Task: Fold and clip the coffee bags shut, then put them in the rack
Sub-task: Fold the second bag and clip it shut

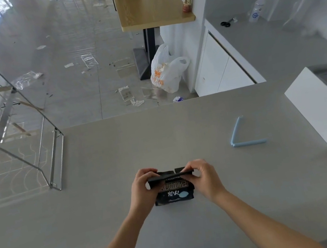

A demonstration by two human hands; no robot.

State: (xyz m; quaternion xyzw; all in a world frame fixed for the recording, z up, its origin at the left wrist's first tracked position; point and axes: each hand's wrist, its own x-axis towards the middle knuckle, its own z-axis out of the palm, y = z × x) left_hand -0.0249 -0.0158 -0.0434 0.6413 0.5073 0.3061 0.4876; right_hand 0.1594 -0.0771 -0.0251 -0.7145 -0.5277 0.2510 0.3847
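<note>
A small black coffee bag (174, 192) with white and orange lettering stands on the grey counter (118, 207) in front of me. My left hand (142, 189) pinches the left end of its top. My right hand (205, 178) pinches the right end. The top edge is bent over into a flat fold between my fingers. A light blue sealing clip (241, 137) lies spread in a V on the counter, well to the right of the bag and apart from both hands. A metal wire rack (15, 135) stands at the counter's left edge.
A white box (324, 109) sits at the right side of the counter. Beyond the far edge lies a littered floor with a white plastic bag (166, 71) and a wooden table (148, 3). A white cabinet (224, 66) is at the right.
</note>
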